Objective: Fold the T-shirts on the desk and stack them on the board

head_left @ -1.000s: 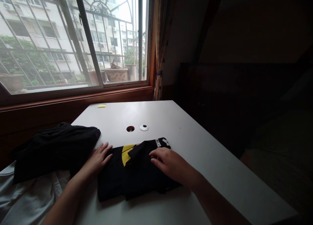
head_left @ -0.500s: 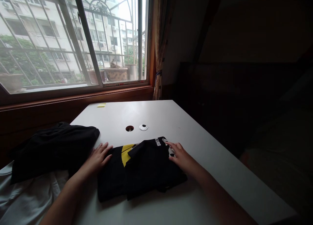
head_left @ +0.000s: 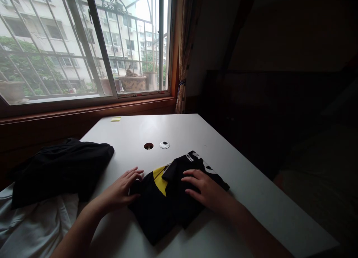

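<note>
A folded black garment (head_left: 165,213) with a yellow patch and white print lies tilted on the white table (head_left: 134,131). At its left edge is my left hand (head_left: 127,187), with fingers and thumb apart around a corner of the cloth; whether it pinches the fabric is hard to see. My right hand (head_left: 203,189) rests on the garment's right part, its fingers spread on top of the cloth.
On the left, a black cloth (head_left: 64,168) lies over a light grey cloth (head_left: 44,228). Beyond the garment are a round hole (head_left: 148,146) and a round white cover (head_left: 164,145). A yellow note (head_left: 115,119) is near the far edge, below a window.
The garment has turned counterclockwise and shifted right. My left hand has moved right with its edge, and my right hand has slid from the right end onto the cloth.
</note>
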